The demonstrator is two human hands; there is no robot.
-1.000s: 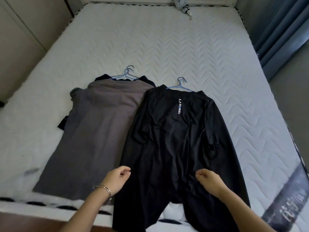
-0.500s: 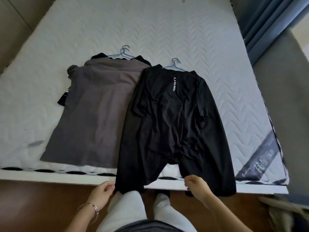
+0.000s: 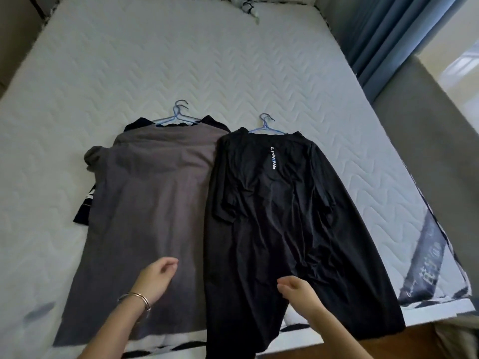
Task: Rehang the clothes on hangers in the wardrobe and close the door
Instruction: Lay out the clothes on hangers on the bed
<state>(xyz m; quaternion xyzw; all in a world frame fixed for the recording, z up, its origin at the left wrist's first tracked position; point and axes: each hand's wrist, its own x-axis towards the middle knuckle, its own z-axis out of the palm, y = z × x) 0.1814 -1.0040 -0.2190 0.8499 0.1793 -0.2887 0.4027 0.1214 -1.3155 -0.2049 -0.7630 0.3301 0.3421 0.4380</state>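
Pulled both hands up off the bottom hem of the black top (image 3: 285, 229) since half a second ago. Now got the left hand (image 3: 155, 278) over the low end of the grey shirt (image 3: 145, 216), just left of the black top, and the right hand (image 3: 298, 291) over the black top's own lower middle. Keeping them apart, loosely curled, gripping nothing by the look of it; can't tell if brushing cloth or just above it.

Progress-wise, guessing somewhere in the middle. Already got both pieces on hangers: blue hanger (image 3: 267, 125) poking out of the black top's collar, second blue hanger (image 3: 178, 116) up-left of that, at the grey shirt's neck. Also spotted a dark garment (image 3: 83, 211) peeking out from under the grey shirt, further left of the black top, so maybe two pieces stacked there. Still left: pick it all up, carry to the wardrobe, hang, shut the door. No wardrobe in view at all.

Around: everything flat on a white quilted mattress (image 3: 181, 60), with the black top's hem spilling over the near edge. Blue curtain (image 3: 383, 35) far up-right of the black top, small bundle (image 3: 243, 3) way beyond its collar. Nothing blocking the hooks really, just a long lean across the mattress to reach them. Would watch for that slick-looking black fabric sliding off a hanger shoulder on the lift.
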